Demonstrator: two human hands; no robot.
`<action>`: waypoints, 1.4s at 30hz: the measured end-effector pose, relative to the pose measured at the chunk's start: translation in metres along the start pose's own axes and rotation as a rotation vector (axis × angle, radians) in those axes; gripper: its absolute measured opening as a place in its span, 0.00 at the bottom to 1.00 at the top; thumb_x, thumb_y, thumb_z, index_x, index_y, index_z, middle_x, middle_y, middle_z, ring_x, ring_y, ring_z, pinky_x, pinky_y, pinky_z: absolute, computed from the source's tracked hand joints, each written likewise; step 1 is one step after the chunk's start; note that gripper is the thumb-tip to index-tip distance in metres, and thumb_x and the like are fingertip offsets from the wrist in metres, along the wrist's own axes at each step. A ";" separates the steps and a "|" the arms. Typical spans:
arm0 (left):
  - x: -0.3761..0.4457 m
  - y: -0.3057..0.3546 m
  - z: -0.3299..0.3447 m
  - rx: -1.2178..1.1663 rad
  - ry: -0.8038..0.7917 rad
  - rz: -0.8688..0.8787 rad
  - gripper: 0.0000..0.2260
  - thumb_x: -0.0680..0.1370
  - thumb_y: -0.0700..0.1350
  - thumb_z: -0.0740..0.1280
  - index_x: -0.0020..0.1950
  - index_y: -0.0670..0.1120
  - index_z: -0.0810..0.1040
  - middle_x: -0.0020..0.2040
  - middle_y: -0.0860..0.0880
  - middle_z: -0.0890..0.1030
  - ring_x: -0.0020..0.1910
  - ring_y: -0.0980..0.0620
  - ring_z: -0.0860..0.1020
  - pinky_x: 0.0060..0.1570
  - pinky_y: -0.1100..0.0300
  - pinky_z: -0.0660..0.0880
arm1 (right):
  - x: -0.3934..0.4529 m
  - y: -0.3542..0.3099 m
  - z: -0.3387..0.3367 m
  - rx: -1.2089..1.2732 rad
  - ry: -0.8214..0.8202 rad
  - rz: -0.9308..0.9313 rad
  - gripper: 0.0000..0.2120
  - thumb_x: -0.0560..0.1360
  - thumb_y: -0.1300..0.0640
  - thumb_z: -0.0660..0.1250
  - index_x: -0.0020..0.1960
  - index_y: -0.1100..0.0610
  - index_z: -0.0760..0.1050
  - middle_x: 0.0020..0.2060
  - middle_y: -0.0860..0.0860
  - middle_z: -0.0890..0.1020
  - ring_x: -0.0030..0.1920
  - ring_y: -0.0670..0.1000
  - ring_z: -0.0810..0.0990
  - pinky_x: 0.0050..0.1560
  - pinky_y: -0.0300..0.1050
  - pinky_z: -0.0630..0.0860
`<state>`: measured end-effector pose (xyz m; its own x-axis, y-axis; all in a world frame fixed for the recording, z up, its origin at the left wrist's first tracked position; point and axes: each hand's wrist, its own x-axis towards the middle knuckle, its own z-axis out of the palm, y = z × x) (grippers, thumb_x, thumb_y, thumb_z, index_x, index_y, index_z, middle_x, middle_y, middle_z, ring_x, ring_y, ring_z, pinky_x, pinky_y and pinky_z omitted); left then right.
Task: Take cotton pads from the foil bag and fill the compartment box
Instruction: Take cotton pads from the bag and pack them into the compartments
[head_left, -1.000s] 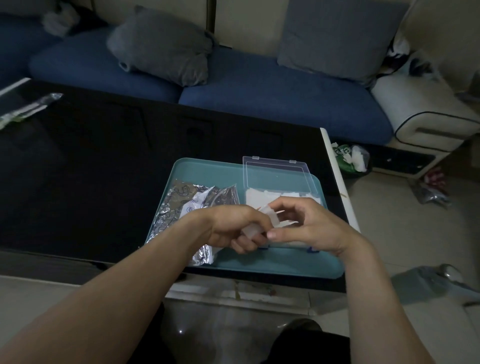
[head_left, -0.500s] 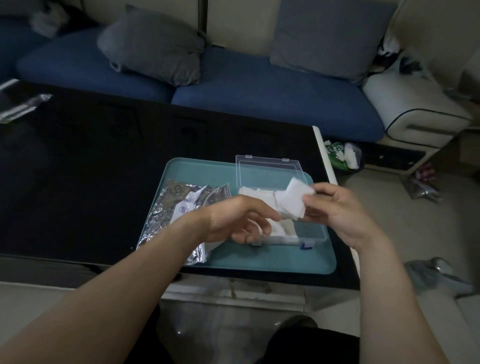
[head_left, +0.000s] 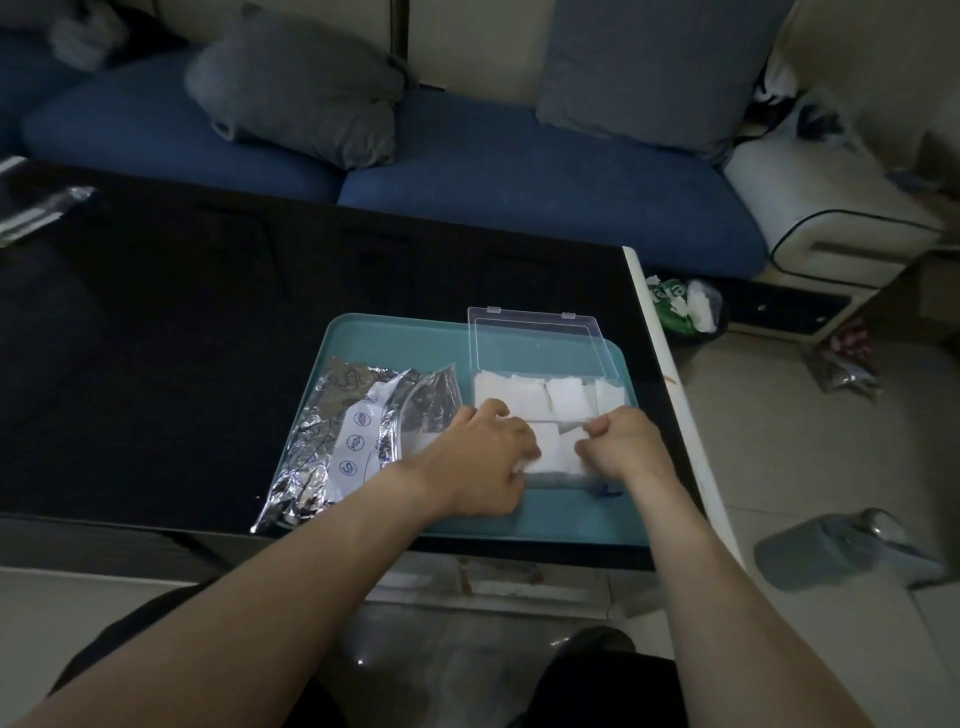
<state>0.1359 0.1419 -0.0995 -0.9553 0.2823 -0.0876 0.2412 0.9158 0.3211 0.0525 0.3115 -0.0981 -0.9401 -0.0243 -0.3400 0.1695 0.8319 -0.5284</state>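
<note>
A glossy black table top (head_left: 208, 332) carries a teal plastic tray (head_left: 566, 525), and behind it a blue sofa (head_left: 519, 171) with 2 grey cushions (head_left: 296, 88) is seen. On the floor to the right, a small bin lined with a green bag (head_left: 685, 312) and a grey slipper (head_left: 831, 545) lie well apart from the tray. On the tray, a crinkled silver foil bag (head_left: 343, 431) lies to the left, just beside a clear plastic compartment box (head_left: 545, 395) whose hinged lid (head_left: 535, 343) is propped open at the back.

White square cotton pads (head_left: 566, 397) are seen in the far row of the box. The near row is largely covered by both hands, so the number of pads there cannot be made out, and the dividers are hard to tell in the dim light.

The left hand (head_left: 488, 457) is laid over the box's near left part, fingers curled down onto the pads; whether anything is gripped cannot be told. The right hand (head_left: 618, 447) has its fingers curled, a pad edge being pinched at the thumb.

Compared with 0.5 s ago, the pad held up in the right hand has been brought down into the box, and both hands have been lowered.
</note>
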 end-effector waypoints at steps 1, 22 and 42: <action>0.000 0.000 -0.001 0.001 -0.007 -0.010 0.20 0.78 0.47 0.63 0.70 0.51 0.74 0.71 0.55 0.72 0.74 0.47 0.60 0.68 0.53 0.56 | -0.001 0.000 0.002 -0.025 0.021 -0.004 0.11 0.77 0.61 0.70 0.59 0.58 0.82 0.56 0.53 0.82 0.48 0.53 0.79 0.34 0.36 0.69; -0.032 -0.033 -0.066 -0.228 0.579 -0.421 0.13 0.76 0.48 0.65 0.59 0.47 0.77 0.50 0.51 0.79 0.44 0.50 0.79 0.46 0.52 0.79 | -0.021 -0.040 -0.015 -0.035 0.318 -0.385 0.10 0.74 0.59 0.76 0.55 0.55 0.83 0.49 0.50 0.84 0.44 0.48 0.80 0.45 0.36 0.74; -0.059 -0.118 -0.043 -0.203 0.040 -0.707 0.06 0.79 0.41 0.67 0.54 0.46 0.81 0.43 0.48 0.81 0.39 0.52 0.81 0.28 0.66 0.70 | -0.058 -0.108 0.108 -0.273 -0.433 -0.572 0.25 0.72 0.56 0.78 0.66 0.59 0.75 0.61 0.54 0.80 0.61 0.56 0.77 0.52 0.40 0.72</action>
<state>0.1569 0.0050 -0.0917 -0.8775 -0.3698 -0.3053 -0.4670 0.8036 0.3689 0.1210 0.1629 -0.1055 -0.6502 -0.6603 -0.3758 -0.4403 0.7306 -0.5219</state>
